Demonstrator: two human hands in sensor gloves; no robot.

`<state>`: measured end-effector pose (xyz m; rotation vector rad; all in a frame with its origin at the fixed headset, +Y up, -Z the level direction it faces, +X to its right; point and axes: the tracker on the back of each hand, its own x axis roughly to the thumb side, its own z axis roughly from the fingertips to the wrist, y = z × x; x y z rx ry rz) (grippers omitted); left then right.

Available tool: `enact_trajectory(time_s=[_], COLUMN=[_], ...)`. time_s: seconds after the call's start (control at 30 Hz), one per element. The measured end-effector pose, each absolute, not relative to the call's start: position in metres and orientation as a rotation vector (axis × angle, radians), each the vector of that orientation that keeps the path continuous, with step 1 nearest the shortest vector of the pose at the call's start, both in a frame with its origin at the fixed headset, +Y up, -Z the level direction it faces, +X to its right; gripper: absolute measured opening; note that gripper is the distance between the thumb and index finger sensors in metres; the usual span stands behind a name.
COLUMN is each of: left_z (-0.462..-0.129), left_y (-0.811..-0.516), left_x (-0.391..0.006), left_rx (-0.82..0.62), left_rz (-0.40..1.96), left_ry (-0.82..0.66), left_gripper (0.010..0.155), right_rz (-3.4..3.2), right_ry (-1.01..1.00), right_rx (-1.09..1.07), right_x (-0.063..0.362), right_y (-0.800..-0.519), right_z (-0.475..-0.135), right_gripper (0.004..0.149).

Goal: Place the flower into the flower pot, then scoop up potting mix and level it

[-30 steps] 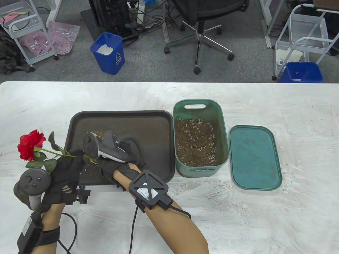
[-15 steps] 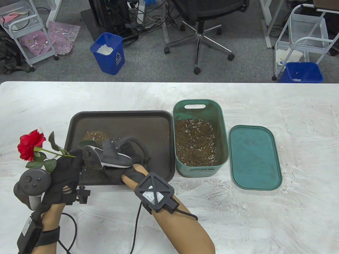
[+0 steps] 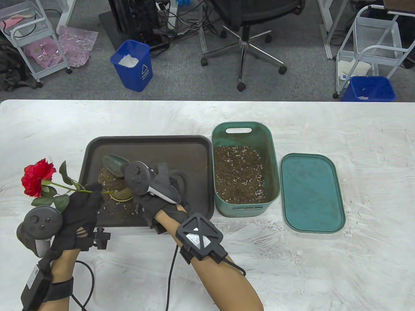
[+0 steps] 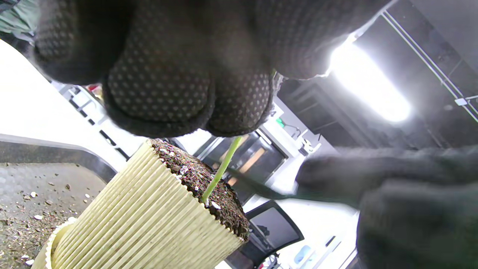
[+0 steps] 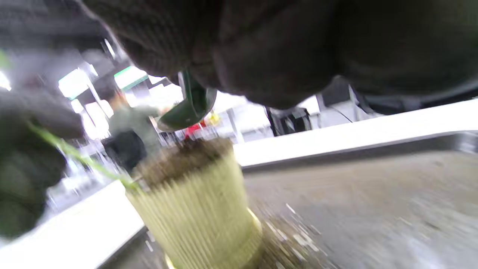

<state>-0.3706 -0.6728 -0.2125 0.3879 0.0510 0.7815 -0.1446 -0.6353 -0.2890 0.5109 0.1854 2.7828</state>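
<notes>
A red rose (image 3: 34,176) leans out to the left, its green stem (image 4: 220,172) stuck in the soil of a ribbed cream flower pot (image 3: 113,189) on the dark tray (image 3: 146,142). My left hand (image 3: 92,191) pinches the stem just above the pot. Fingers (image 4: 168,93) fill the top of the left wrist view. My right hand (image 3: 152,194) grips a green scoop (image 3: 115,163), whose bowl hangs over the pot's far side. The pot (image 5: 194,201) is filled with mix to the rim, with the scoop (image 5: 186,108) just above it. The scoop's contents are hidden.
A green bin (image 3: 274,162) of potting mix stands right of the tray, its lid (image 3: 311,192) flat on the table further right. Spilled mix lies on the tray around the pot. Beyond the table's far edge are an office chair, blue bins and carts.
My right hand has rolled and shifted slightly right, uncovering the pot. The scoop now shows over the pot's far side. The left hand and rose have stayed put.
</notes>
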Motion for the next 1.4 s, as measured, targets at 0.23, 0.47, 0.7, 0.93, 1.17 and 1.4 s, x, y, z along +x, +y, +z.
enact_trajectory(time_s=[0.23, 0.47, 0.7, 0.93, 1.17, 1.4], left_z=[-0.212, -0.212, -0.212, -0.213, -0.212, -0.212], left_y=[-0.673, -0.673, -0.673, -0.673, -0.673, -0.673], left_x=[-0.370, -0.371, -0.371, -0.371, -0.371, -0.370], left_rx=[0.389, 0.388, 0.389, 0.389, 0.390, 0.391], left_rz=[0.782, 0.782, 0.780, 0.778, 0.777, 0.776], left_ry=[0.050, 0.052, 0.051, 0.049, 0.051, 0.051], left_gripper=[0.046, 0.047, 0.047, 0.046, 0.046, 0.047], right_rz=[2.601, 2.612, 2.707, 2.706, 2.796, 2.835], right_ry=[0.019, 0.020, 0.023, -0.046, -0.145, -0.104], right_rx=[0.521, 0.518, 0.525, 0.573, 0.676, 0.601], right_x=[-0.139, -0.149, -0.158, -0.156, -0.161, -0.154], right_y=[-0.638, -0.634, -0.635, -0.638, -0.648, -0.668], right_z=[-0.288, -0.287, -0.283, -0.275, -0.261, -0.249], right_gripper=[0.054, 0.053, 0.052, 0.053, 0.053, 0.054])
